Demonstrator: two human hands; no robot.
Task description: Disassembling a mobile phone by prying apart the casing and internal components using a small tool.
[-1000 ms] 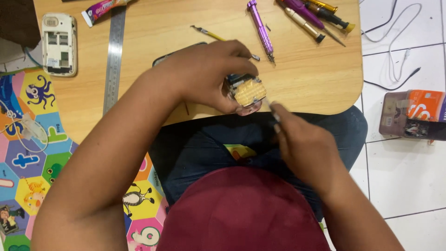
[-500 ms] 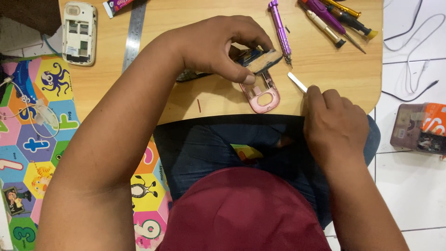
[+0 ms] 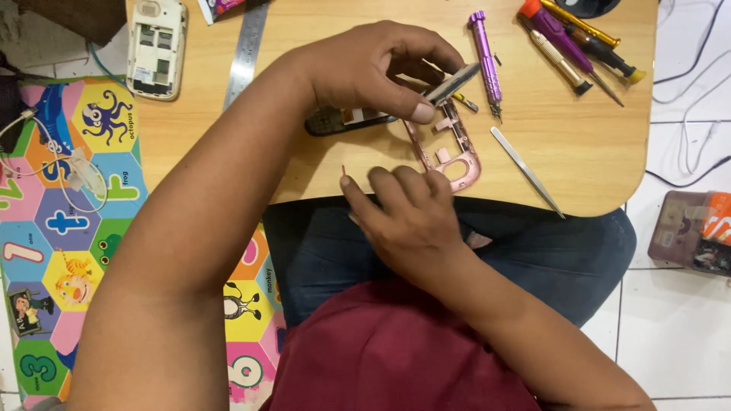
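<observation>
My left hand (image 3: 373, 72) pinches a thin dark flat phone part (image 3: 454, 81) between thumb and fingers, just above the table. Under it lies a pink phone frame (image 3: 459, 156) flat on the wooden table (image 3: 579, 144). A dark keypad piece (image 3: 335, 120) sits partly beneath my left hand. My right hand (image 3: 407, 217) rests at the table's near edge with nothing in it, its fingertips touching the lower end of the pink frame. A tiny reddish pin (image 3: 344, 170) stands by its index finger. Silver tweezers (image 3: 527, 172) lie loose to the right of the frame.
A purple screwdriver (image 3: 485, 52) and several more screwdrivers (image 3: 579, 38) lie at the back right. A steel ruler (image 3: 246, 47) and a white opened phone body (image 3: 157, 46) are at the back left. A colourful play mat (image 3: 68, 213) covers the floor on the left, and a box (image 3: 694, 232) sits on the tiles on the right.
My right hand has put the tweezers down on the table and moved left to the pink frame. My left hand has lifted the dark flat part off the frame.
</observation>
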